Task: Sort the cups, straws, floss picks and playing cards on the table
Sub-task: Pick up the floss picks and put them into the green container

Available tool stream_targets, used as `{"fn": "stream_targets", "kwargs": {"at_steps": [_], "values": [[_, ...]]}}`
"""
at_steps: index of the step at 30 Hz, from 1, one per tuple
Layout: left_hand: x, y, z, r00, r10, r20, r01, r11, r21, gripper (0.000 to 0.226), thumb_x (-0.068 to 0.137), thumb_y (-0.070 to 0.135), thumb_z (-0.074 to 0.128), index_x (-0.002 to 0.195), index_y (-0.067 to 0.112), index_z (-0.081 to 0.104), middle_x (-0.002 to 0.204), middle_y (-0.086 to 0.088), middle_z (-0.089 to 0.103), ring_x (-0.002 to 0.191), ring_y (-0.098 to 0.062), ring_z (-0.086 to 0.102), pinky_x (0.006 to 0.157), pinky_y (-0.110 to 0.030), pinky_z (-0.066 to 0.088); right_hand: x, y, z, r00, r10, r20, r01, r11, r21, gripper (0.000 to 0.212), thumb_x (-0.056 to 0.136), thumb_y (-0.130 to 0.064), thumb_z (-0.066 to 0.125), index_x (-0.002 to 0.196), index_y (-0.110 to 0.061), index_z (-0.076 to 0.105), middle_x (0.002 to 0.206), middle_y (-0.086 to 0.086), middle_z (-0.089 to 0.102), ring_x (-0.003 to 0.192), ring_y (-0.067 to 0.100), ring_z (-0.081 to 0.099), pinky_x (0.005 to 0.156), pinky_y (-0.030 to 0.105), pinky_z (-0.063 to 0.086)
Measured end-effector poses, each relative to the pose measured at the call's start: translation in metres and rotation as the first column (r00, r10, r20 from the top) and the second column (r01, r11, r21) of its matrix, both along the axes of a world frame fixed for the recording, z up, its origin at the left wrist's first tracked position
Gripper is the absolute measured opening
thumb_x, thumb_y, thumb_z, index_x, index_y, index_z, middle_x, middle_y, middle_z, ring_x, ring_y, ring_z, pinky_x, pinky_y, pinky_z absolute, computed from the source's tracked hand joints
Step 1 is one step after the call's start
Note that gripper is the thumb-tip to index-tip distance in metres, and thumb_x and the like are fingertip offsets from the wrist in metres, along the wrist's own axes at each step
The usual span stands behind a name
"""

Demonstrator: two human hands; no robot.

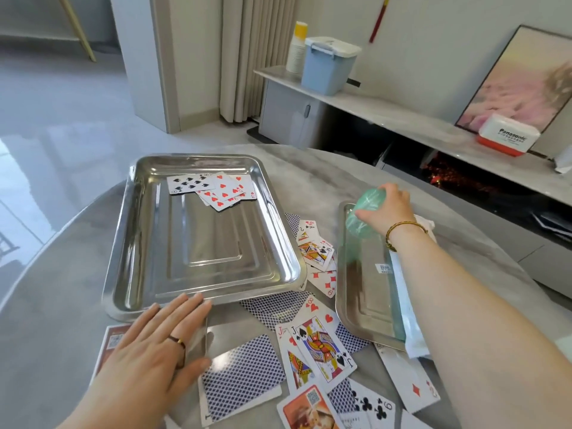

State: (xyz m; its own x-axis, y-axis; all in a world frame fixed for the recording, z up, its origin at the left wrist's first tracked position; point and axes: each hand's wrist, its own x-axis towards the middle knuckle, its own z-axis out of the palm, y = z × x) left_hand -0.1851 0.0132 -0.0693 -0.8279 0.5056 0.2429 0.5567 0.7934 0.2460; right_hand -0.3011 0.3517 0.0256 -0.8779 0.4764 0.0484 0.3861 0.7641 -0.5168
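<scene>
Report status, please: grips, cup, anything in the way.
Left grip open, at big tray's near rim. Right grip holds green cup over small tray. Loose cards lie between trays.

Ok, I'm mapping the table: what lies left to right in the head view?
Open left hand → large stainless steel tray → face-up playing cards between trays → small stainless steel tray, right hand gripping a translucent green cup over its far end.

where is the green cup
In the head view, the green cup is at right, held by the right hand over the small tray's far end.
</scene>
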Motion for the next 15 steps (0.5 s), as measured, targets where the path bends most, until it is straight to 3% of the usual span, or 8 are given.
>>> {"fn": "stream_targets", "kwargs": {"at_steps": [2,4,6,8,10,12,15], "values": [[0.005,0.004,0.010,0.999,0.037,-0.038,-0.033,0.995,0.090,0.056,0.093,0.055,0.011,0.135,0.028,0.036,0.129,0.011,0.052,0.125,-0.004,0.033,0.110,-0.017,0.006,0.022,-0.021,0.011,0.994,0.015,-0.109,-0.023,0.997,-0.070,0.065,0.076,-0.022,0.070,0.129,-0.011,0.034,0.131,0.011,0.032,0.113,0.026,0.044,0.095,0.032,0.038],[0.000,0.015,0.017,0.992,0.076,-0.098,-0.049,0.966,0.256,0.051,0.090,0.054,0.025,0.125,0.021,0.044,0.118,0.011,0.053,0.104,-0.010,0.042,0.097,-0.020,0.034,0.042,-0.044,0.013,0.987,0.033,-0.156,-0.062,0.981,-0.183,0.065,0.076,-0.021,0.070,0.129,-0.011,0.033,0.128,0.007,0.032,0.107,0.015,0.039,0.087,0.020,0.032],[0.019,0.011,0.034,0.986,0.109,-0.129,-0.055,0.931,0.361,0.060,0.075,0.051,0.041,0.126,0.020,0.041,0.119,0.012,0.049,0.102,-0.010,0.042,0.081,-0.028,0.040,0.092,-0.086,0.022,0.984,0.128,-0.126,-0.157,0.953,-0.259,0.066,0.077,-0.022,0.070,0.129,-0.014,0.031,0.120,0.002,0.032,0.105,0.013,0.039,0.083,0.014,0.034],[0.028,0.015,0.043,0.995,0.089,-0.043,-0.061,0.896,0.440,0.078,0.063,0.058,0.049,0.132,0.026,0.034,0.125,0.014,0.046,0.107,-0.008,0.040,0.082,-0.034,0.037,0.124,-0.117,0.020,0.973,0.230,-0.034,-0.229,0.919,-0.321,0.066,0.075,-0.029,0.071,0.127,-0.020,0.030,0.118,-0.003,0.035,0.105,0.016,0.047,0.088,0.024,0.044],[0.043,0.023,0.059,0.989,0.053,0.141,-0.114,0.876,0.468,0.099,0.050,0.063,0.066,0.136,0.043,0.021,0.130,0.023,0.031,0.115,0.002,0.037,0.095,-0.030,0.033,0.160,-0.148,0.018,0.941,0.337,0.040,-0.303,0.888,-0.347,0.065,0.073,-0.038,0.071,0.123,-0.021,0.033,0.115,-0.005,0.040,0.101,0.013,0.049,0.087,0.023,0.042],[0.060,0.028,0.061,0.947,0.018,0.320,-0.170,0.874,0.455,0.113,0.038,0.061,0.075,0.131,0.046,0.012,0.126,0.026,0.026,0.114,0.003,0.036,0.102,-0.023,0.030,0.187,-0.172,0.014,0.919,0.391,0.055,-0.348,0.867,-0.356,0.064,0.068,-0.050,0.071,0.116,-0.024,0.037,0.114,-0.005,0.046,0.103,0.013,0.051,0.086,0.022,0.040],[0.077,0.032,0.059,0.910,-0.019,0.415,-0.173,0.891,0.420,0.098,0.034,0.062,0.059,0.127,0.039,0.037,0.117,0.020,0.054,0.096,-0.003,0.060,0.088,-0.024,0.048,0.215,-0.190,0.012,0.914,0.396,0.091,-0.367,0.900,-0.235,0.055,0.070,-0.062,0.061,0.105,-0.026,0.038,0.109,-0.005,0.052,0.100,0.017,0.053,0.075,0.024,0.036]]}}
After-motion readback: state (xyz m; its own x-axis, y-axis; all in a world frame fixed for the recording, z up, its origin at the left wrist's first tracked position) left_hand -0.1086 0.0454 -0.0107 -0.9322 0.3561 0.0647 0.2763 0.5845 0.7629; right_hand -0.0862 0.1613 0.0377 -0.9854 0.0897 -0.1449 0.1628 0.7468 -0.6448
